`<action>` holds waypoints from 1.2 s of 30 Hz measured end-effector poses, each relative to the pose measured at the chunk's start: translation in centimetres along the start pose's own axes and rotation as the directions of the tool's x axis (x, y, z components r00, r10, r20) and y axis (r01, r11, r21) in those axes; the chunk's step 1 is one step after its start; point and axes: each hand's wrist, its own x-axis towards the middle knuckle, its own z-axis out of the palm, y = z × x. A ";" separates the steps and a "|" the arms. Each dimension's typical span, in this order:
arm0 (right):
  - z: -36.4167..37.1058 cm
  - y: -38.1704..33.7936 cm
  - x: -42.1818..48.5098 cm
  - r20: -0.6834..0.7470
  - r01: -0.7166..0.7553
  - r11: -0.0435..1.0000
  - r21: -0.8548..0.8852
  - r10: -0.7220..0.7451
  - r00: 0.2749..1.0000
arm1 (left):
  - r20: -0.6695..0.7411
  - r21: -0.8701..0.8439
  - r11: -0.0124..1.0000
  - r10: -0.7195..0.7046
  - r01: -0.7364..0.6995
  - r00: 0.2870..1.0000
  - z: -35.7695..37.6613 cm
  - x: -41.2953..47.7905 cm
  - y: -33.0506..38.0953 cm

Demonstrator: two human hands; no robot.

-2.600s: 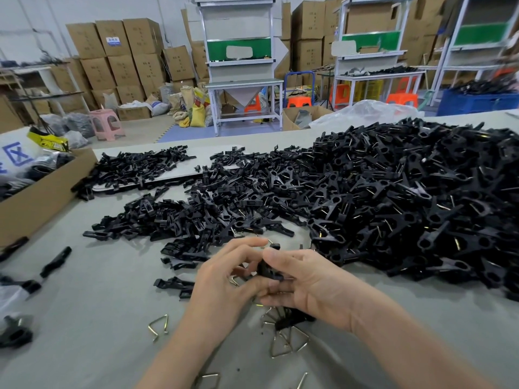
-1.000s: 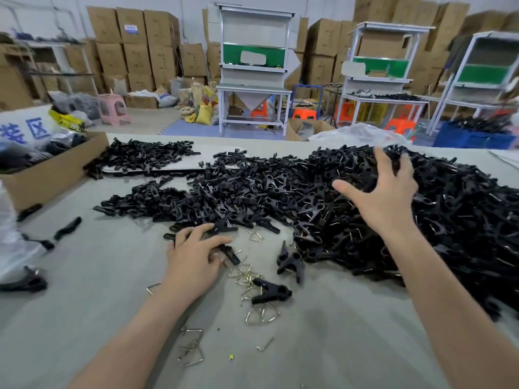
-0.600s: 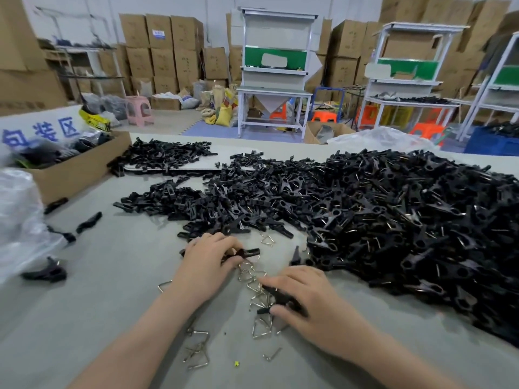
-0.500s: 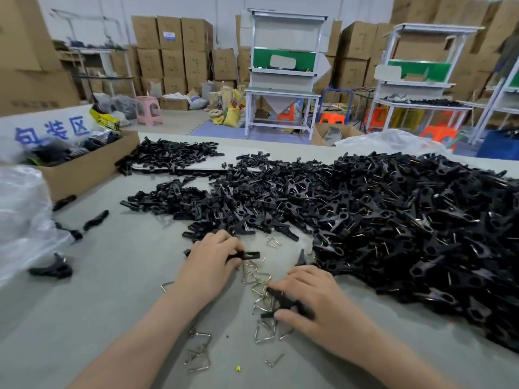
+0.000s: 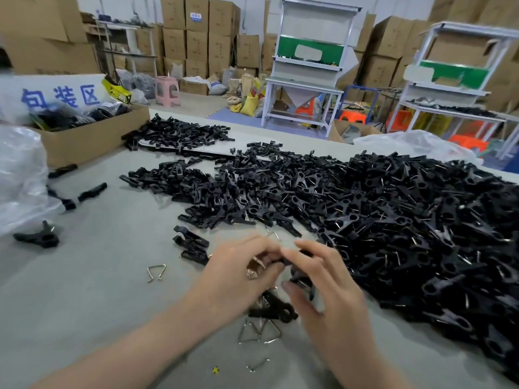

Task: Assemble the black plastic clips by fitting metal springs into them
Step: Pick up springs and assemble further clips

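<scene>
Your right hand has its fingers curled round a black clip, held just above the surface in front of you. Your left hand pinches what looks like a metal spring against the clip's near end, and the fingertips of both hands meet there. Blur hides whether the spring's legs are in their slots, so I judge the fit as not yet finished.

The main risk is the spring itself. It is bent wire under load. If your left thumb slips before both legs seat, the spring can snap free and fly, most likely into the big pile of clips just beside your right hand, where you would struggle to find it. A half-seated leg is the quieter failure — the clip would look done and come apart later. Check both sides before you let go.

Mind the clutter under your hands too. Loose springs and another black piece lie on the surface between your forearms, and a single spring sits apart to the left. If you drop the clip there it may snag a spare wire, or your next reach may lift two tangled springs at once. Bare clip halves lie near your left hand — an unfinished clip set down among them could be mistaken for one.
</scene>
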 end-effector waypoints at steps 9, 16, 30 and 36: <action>-0.6 0.6 0.0 -0.049 -0.205 0.976 0.075 0.208 0.977 | 0.306 -0.791 0.409 -0.381 0.456 0.872 0.9 -0.2 0.8; -0.5 0.2 0.0 0.176 -0.518 0.766 0.380 0.490 0.854 | 0.430 -0.846 0.126 -0.412 0.518 0.803 1.0 -0.1 0.0; -0.1 0.5 -0.4 0.271 -0.556 0.608 0.567 0.500 0.823 | 0.256 -0.671 0.563 -0.434 0.482 0.864 1.3 -0.6 0.3; -0.3 0.5 0.0 0.289 -0.575 0.573 0.584 0.515 0.807 | 0.210 -0.609 0.643 -0.433 0.464 0.877 1.1 -0.6 0.3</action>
